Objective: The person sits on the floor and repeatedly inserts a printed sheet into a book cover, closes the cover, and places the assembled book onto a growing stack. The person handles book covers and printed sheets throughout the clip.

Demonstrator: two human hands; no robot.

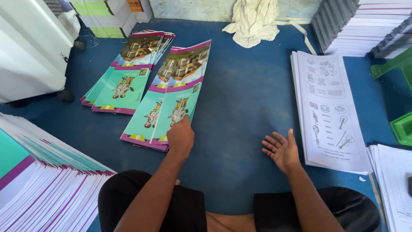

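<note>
White cloth, green plastic stool, blue floor

Blue floor, covered with stacks of printed sheets.

Two fanned piles of teal-and-purple covers lie left of centre: a nearer pile and a farther pile just beside it, apart from each other. A large stack of the same covers sits at lower left, edges fanned. On the right lies a pile of white sheets with black line drawings; more white paper at lower right. Bound grey-and-white stacks stand at top right. A crumpled cream cloth lies by the far wall. Green plastic piece at right edge. Middle of floor worn, paler blue.
</note>
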